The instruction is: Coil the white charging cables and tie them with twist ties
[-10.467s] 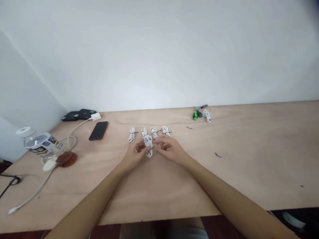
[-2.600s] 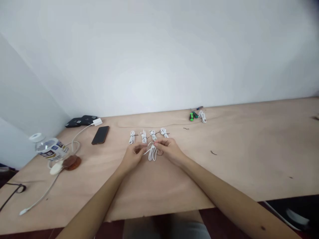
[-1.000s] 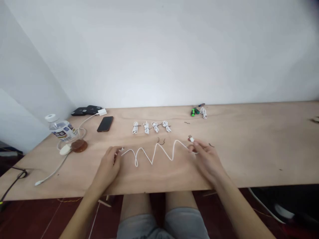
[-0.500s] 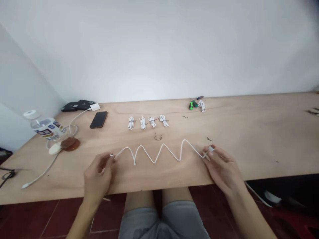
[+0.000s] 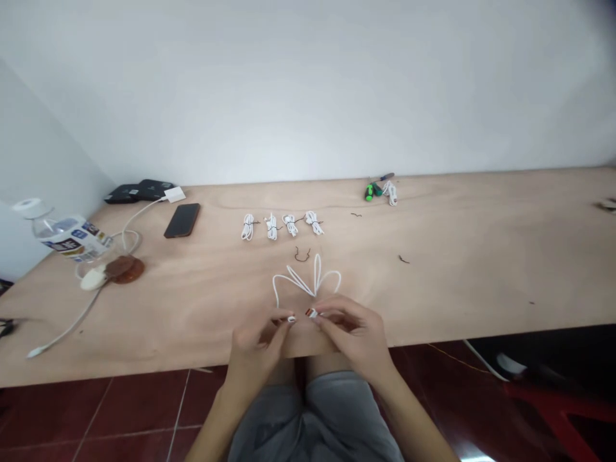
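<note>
A white USB cable (image 5: 316, 276) lies in folded loops on the wooden table, just beyond my hands. Between finger and thumb, my left hand (image 5: 257, 337) pinches its small end plug. My right hand (image 5: 359, 330) grips the larger USB plug (image 5: 312, 313), whose end shows an orange-red inside. The two plugs are close together but apart, near the table's front edge. A bent black twist tie (image 5: 302, 255) rests beyond the loops. Farther back, several white cable bundles (image 5: 272, 226) sit in a row, each bound with a dark tie.
At left stand a plastic bottle (image 5: 67, 234), a phone (image 5: 182, 220), black boxes (image 5: 153, 189) and a brown round object (image 5: 128, 268) beside a white cable. Green-handled tools (image 5: 369, 192) and another white cable (image 5: 391, 194) lie at the back. Loose ties (image 5: 403, 259) lie right of middle.
My hands have come together from far apart, bringing both plugs toward the middle. The cable's wide zigzag has bunched into narrow loops. The view has shifted slightly.
</note>
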A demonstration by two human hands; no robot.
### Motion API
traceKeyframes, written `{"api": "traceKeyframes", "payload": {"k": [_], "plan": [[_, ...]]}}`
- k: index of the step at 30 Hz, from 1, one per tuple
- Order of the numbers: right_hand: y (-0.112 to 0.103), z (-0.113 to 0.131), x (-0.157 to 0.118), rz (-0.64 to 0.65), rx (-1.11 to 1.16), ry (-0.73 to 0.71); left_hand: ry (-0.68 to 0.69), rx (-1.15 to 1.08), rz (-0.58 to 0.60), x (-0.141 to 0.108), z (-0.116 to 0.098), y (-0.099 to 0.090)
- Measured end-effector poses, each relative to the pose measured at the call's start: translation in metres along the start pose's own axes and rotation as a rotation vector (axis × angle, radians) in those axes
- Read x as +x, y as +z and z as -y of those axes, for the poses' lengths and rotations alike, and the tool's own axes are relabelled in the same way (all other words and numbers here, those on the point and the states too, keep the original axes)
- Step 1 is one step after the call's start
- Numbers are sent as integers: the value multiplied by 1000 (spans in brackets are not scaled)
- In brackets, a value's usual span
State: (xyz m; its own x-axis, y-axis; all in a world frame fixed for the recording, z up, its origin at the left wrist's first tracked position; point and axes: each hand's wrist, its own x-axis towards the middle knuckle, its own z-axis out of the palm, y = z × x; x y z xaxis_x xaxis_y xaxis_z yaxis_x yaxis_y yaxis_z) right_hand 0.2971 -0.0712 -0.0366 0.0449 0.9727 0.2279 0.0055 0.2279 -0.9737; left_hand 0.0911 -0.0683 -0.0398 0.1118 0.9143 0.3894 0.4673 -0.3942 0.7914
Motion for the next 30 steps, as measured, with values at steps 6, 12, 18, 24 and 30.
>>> {"api": "traceKeyframes", "payload": {"k": [6, 12, 18, 24, 30], "plan": [[4, -10, -6, 39, -28, -98, -46, -73, 33, -3, 1, 2], [3, -15, -4, 143, -148, -144, -60, -80, 46, -3, 4, 4], [3, -4, -1, 210, -174, -151, -37, -86, 59, 0, 0, 2], [3, -1, -3, 214, -125, -110, -5, -74, 79, 0, -1, 1], [5, -6, -4, 205, -123, -108, -19, -92, 85, -1, -1, 2]]}}
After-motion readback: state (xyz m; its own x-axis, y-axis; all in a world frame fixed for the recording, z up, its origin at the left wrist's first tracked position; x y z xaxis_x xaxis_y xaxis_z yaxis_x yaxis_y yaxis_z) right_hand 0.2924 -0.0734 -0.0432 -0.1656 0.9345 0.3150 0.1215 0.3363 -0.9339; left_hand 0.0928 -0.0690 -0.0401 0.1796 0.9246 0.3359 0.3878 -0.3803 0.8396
